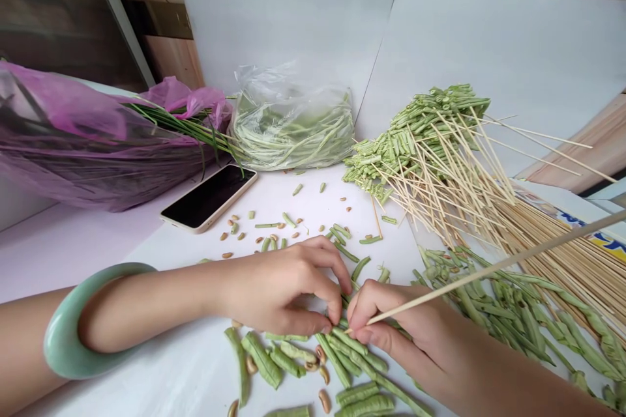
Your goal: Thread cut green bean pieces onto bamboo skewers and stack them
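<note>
My right hand pinches a bamboo skewer near its lower end. The skewer slants up to the right, and its tip is close to my left fingertips. A jade-green bangle circles my left wrist. Bent over the cut long beans, my left hand has thumb and index finger closed at the end of a long bean piece; the grip is partly hidden. More bean pieces and loose brown seeds lie on the white surface below both hands.
Skewered bean bundles are stacked back right, beside a pile of bare skewers. Bean scraps lie at right. A clear bag of long beans, a phone and a purple bag of greens stand behind my left hand.
</note>
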Motion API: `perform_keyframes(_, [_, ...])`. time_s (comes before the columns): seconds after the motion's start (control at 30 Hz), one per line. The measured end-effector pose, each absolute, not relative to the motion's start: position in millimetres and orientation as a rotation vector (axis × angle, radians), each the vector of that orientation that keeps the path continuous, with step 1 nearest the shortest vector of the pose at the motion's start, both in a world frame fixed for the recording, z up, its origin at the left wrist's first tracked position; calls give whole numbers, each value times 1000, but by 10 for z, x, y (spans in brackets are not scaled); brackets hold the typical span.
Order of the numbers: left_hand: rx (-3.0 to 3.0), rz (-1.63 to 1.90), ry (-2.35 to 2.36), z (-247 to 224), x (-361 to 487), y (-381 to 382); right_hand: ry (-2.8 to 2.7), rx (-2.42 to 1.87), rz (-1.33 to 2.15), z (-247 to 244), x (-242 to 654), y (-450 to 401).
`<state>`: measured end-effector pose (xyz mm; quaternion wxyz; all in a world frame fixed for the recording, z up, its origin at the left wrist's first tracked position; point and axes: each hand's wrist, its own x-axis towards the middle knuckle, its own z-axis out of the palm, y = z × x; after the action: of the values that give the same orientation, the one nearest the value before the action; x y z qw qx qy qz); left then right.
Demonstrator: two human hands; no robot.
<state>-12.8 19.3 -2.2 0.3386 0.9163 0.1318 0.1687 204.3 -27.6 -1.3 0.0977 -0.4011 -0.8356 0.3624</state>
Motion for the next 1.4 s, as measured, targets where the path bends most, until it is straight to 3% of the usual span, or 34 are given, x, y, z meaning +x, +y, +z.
perform_keyframes(1.4, [2458, 487, 304, -55, -110, 209, -2519, -1035, 767, 4, 1952, -269])
